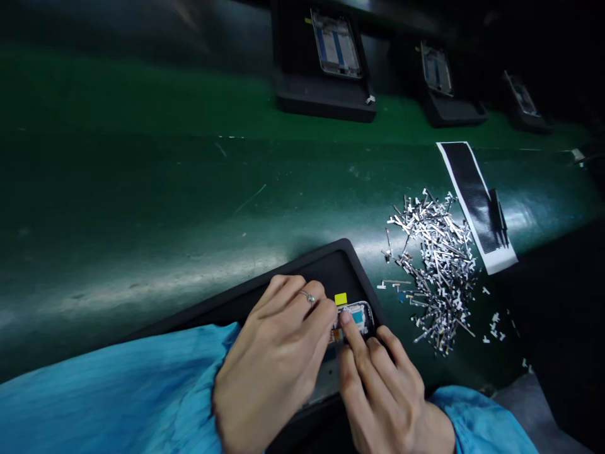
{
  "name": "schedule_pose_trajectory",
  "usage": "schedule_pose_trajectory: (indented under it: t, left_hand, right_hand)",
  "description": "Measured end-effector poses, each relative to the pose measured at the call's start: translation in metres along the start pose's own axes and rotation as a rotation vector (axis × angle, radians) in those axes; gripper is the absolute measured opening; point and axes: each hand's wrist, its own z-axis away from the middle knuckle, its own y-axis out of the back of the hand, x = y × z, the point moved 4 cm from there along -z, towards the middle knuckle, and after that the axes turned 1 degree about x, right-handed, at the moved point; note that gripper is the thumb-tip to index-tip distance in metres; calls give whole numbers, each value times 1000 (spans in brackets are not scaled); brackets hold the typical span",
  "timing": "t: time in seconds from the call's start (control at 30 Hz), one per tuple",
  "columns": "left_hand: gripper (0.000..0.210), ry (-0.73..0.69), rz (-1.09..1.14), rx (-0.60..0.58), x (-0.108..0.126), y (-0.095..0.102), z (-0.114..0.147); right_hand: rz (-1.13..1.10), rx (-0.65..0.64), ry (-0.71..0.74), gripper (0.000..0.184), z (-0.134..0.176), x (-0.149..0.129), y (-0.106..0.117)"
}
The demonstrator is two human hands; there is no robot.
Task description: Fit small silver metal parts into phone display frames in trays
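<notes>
An opened phone housing (362, 313) with its inner parts showing lies in a black tray (343, 255), and a yellow tab (341, 299) sticks out at its edge. My left hand (288, 340), a ring on one finger, is closed over the housing's left part. Its fingertips are bent down and hidden, so anything pinched in them does not show. My right hand (382, 384) is on the near side. Its index fingertip presses on the housing close to my left fingers, while the other fingers curl at the housing's edge.
A pile of small metal-and-black strips (437, 265) lies right of the tray. Beyond it is a white-edged black sheet (472, 195) with dark tweezers-like tools (498, 217). Along the back stand more black trays (326, 101) holding phone housings (336, 44), on the green table (142, 189).
</notes>
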Motion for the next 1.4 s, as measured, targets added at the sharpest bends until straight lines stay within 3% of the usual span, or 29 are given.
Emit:
schedule_pose_trajectory:
  t: [0.1,0.3,0.5,0.7,0.83,1.13,1.4]
  left_hand:
    - [31,-3,0,16,1,-1,1]
    - [31,15,55,35,0,1,1]
    - [30,36,76,-7,-1,-3,1]
    - [29,-27,21,187,1,-7,7]
    - [28,-52,27,204,2,-8,10]
    - [27,-18,128,123,-3,-11,9]
    - [30,6,143,91,-1,-9,4]
  right_hand:
    - [19,-10,11,29,-3,1,2]
    - [-160,89,-107,27,12,3,-7]
    - [-125,39,-117,29,13,0,-11]
    - [8,7,-21,32,-3,-2,-1]
    - [55,22,-34,32,-7,-2,1]
    - [-111,40,-75,28,11,-1,-7]
    - [-112,41,-47,27,10,0,-5]
